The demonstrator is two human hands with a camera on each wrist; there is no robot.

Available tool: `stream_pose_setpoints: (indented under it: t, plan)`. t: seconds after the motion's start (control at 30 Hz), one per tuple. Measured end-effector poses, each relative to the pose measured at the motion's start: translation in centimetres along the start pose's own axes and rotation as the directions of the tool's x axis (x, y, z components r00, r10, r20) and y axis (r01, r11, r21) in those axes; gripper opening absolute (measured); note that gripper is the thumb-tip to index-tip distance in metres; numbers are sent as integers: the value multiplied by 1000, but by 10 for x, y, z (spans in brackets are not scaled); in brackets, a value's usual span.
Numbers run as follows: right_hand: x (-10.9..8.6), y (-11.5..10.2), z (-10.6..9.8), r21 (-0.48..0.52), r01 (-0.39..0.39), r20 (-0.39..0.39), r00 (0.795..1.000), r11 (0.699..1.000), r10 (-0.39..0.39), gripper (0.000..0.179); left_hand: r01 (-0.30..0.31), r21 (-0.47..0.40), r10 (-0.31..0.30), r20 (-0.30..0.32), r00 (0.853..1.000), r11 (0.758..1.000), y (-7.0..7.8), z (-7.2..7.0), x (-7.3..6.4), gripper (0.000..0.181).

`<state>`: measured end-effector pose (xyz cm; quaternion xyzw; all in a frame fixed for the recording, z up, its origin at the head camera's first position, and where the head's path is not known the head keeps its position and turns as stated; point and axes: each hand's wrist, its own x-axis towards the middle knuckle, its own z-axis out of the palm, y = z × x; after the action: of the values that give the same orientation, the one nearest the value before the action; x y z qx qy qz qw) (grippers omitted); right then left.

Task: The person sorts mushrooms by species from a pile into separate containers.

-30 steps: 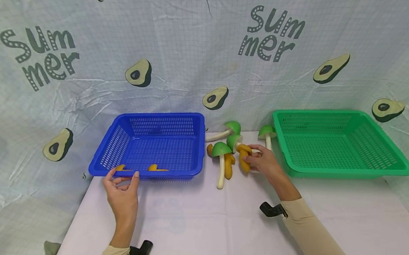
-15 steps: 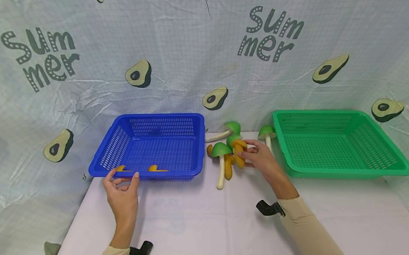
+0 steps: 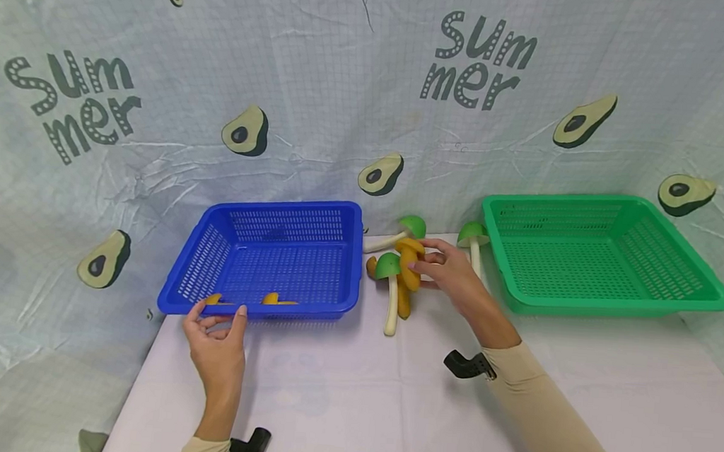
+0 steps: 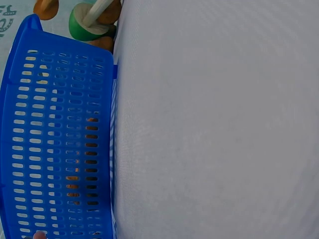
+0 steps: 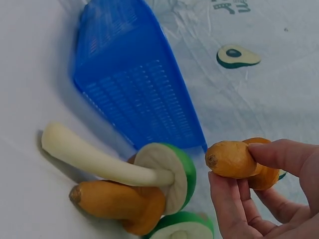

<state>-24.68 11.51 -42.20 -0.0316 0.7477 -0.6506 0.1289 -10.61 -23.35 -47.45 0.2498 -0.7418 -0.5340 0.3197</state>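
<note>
I can see the left hand [image 3: 217, 342] curled over the near rim of the blue basket [image 3: 288, 270], and the right hand [image 3: 453, 272] pinching an orange mushroom [image 3: 409, 261] in thumb and fingers, above the pile to the right of that basket. With so few fingers round its stem, I'd say the mushroom could slip out; moved low towards the blue basket, it might knock the front green-capped mushroom [image 3: 388, 265] or catch the basket's right rim. A tug from the left hand could tip or drag the basket.

I count five orange mushrooms in sight: the held one, two right of the blue basket, two inside it by the near wall. Green-capped ones, four, all to its right, one showing only in the right wrist view. Baskets, two: the green basket [image 3: 570, 264] stands well apart to the blue one's right.
</note>
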Motion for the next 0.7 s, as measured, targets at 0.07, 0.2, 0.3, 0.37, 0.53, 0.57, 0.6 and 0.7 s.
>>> stream_pose_setpoints:
  t: [0.07, 0.2, 0.3, 0.37, 0.53, 0.57, 0.6, 0.7]
  plan:
    - [1, -2, 3, 7, -2, 6, 1000, 1000, 2, 57, 1, 2, -1, 1, 1000, 1000, 0, 0, 0, 74]
    - [2, -5, 8, 21, 5, 20, 1000, 1000, -6, 58, -4, 0, 4, 1, 1000, 1000, 0, 0, 1, 73]
    - [3, -8, 13, 30, 8, 24, 1000, 1000, -9, 58, -9, 0, 9, 0, 1000, 1000, -1, 1, 1, 72]
    - [4, -10, 15, 34, 6, 22, 1000, 999, -7, 58, -10, 1, 10, 0, 1000, 1000, -1, 1, 1, 72]
    - [5, -13, 19, 35, 2, 28, 1000, 999, -3, 58, -5, 6, 5, 2, 1000, 1000, -1, 1, 1, 72]
    - [5, -14, 20, 38, 3, 31, 1000, 999, -4, 58, -4, 8, 4, 2, 1000, 1000, 0, 1, 1, 72]
    - [5, -14, 21, 37, 4, 35, 999, 999, -5, 58, -4, 8, 4, 3, 1000, 1000, 0, 1, 0, 72]
    - [7, -15, 22, 48, 8, 44, 999, 999, -11, 59, -7, 7, 7, 6, 1000, 1000, 1, 0, 1, 72]
